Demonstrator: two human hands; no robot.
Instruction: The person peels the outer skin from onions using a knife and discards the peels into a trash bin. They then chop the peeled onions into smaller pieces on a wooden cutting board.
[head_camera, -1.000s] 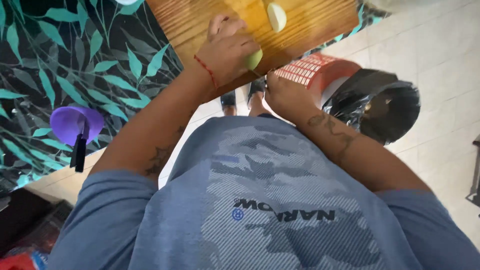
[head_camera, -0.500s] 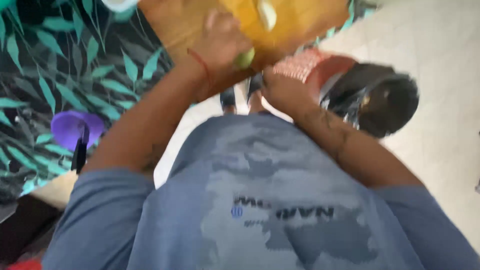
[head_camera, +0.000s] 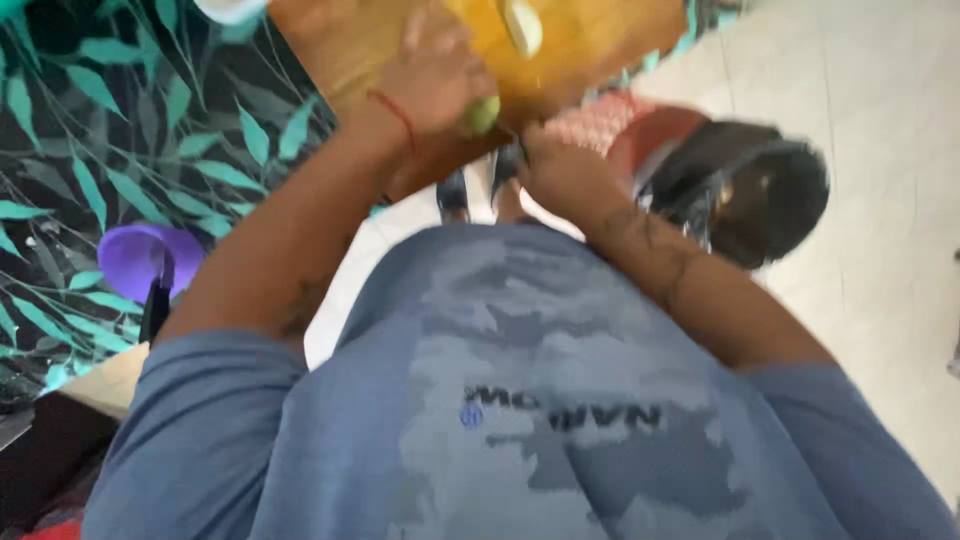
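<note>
Head view, figure: my left hand (head_camera: 435, 85) clamps a small green fruit (head_camera: 481, 113) at the wooden cutting board (head_camera: 600, 50) edge, while my right hand (head_camera: 555, 170) looks closed beside it, contents unclear; I judge the fruit light, firm and slippery, best pinched across its sides.

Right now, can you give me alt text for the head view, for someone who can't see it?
Looking down over a blue shirt, the left hand presses a small green fruit on a wooden cutting board. The right hand is at the board's near edge; what it holds is unclear. A purple bowl sits on the leaf-patterned cloth.
</note>
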